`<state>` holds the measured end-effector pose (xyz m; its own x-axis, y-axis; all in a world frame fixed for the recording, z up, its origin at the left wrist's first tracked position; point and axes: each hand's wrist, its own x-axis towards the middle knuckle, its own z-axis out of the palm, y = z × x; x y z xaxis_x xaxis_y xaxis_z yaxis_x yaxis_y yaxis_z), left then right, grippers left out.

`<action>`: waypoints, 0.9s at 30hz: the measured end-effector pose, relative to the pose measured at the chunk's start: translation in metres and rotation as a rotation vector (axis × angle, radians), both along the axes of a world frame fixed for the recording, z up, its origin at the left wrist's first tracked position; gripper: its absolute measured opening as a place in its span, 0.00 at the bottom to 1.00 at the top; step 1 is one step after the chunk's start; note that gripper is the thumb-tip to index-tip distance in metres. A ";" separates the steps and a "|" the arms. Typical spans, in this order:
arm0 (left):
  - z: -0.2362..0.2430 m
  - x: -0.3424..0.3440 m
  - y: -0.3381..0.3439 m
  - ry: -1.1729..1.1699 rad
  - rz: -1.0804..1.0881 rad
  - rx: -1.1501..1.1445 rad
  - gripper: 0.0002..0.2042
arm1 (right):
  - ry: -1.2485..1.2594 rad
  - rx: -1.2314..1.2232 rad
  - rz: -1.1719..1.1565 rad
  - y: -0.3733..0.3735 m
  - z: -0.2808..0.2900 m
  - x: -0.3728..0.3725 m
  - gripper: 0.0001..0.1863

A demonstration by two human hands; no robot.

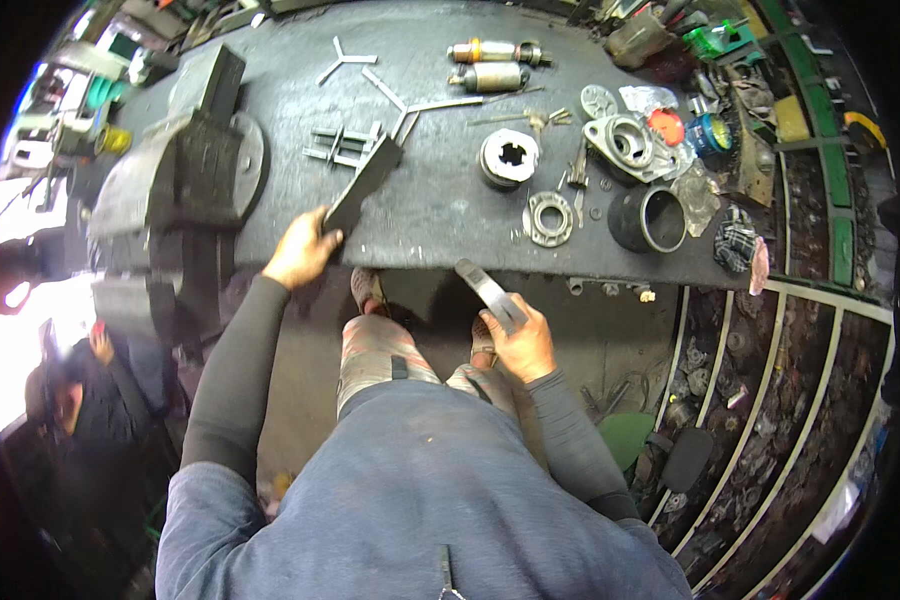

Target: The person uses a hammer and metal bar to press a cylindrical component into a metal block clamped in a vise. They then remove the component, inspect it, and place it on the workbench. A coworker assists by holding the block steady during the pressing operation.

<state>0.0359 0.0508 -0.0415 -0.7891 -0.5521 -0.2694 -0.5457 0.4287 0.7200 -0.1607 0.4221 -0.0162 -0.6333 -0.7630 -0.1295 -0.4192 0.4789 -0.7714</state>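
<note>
My left hand is closed on the near end of a long, flat, dark bar, tilted over the workbench. Its far end lies close to a metal clamp-like tool with threaded rods. In front of the bench edge, my right hand grips a curved grey strip-like piece, whose exact kind I cannot make out. The strip's upper end reaches the bench edge. Beyond it on the bench sit a round part with a pale face and a flanged metal ring.
A big vise stands at the left. Y-shaped wrenches and two cylindrical motor parts lie farther back. On the right are a metal housing and a hollow cylinder. Parts-filled racks line the right; another person is at lower left.
</note>
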 end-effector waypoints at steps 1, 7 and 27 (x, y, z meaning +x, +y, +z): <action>0.013 -0.002 0.010 -0.016 0.033 -0.041 0.22 | -0.011 0.017 0.011 0.012 0.005 -0.003 0.17; 0.021 0.050 0.143 0.231 0.384 -0.114 0.21 | -0.021 0.114 0.225 0.103 0.013 -0.024 0.15; -0.231 0.378 0.532 0.031 1.515 0.721 0.14 | -0.019 0.882 0.877 0.078 -0.299 0.216 0.26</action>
